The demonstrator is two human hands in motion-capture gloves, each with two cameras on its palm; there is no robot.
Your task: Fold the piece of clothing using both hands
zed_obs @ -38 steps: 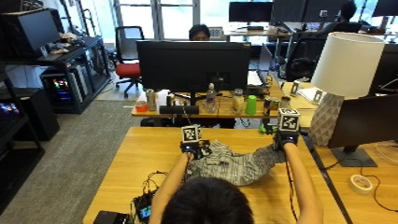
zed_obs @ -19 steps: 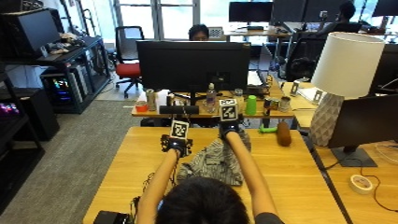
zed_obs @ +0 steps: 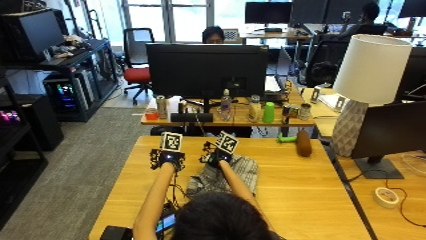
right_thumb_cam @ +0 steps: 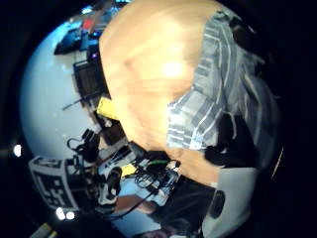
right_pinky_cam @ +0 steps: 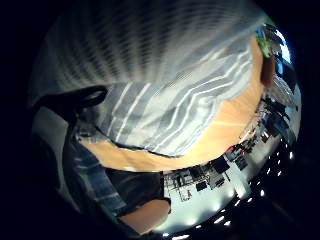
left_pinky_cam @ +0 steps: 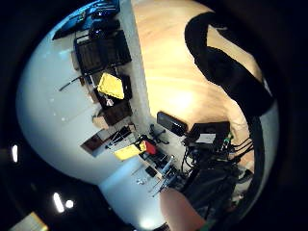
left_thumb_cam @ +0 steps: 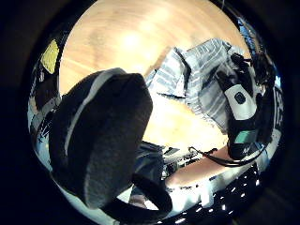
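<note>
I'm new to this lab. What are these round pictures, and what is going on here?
No machine here: a person in black gloves works at a wooden table. The wide picture is taken from above and behind their head. The four round ones come from cameras on the palms, two per hand, looking out from them. A grey striped cloth lies crumpled on the table. The right hand is at its far edge, close over it; whether it grips, I cannot tell. The left hand is over bare wood beside the cloth, holding nothing.
</note>
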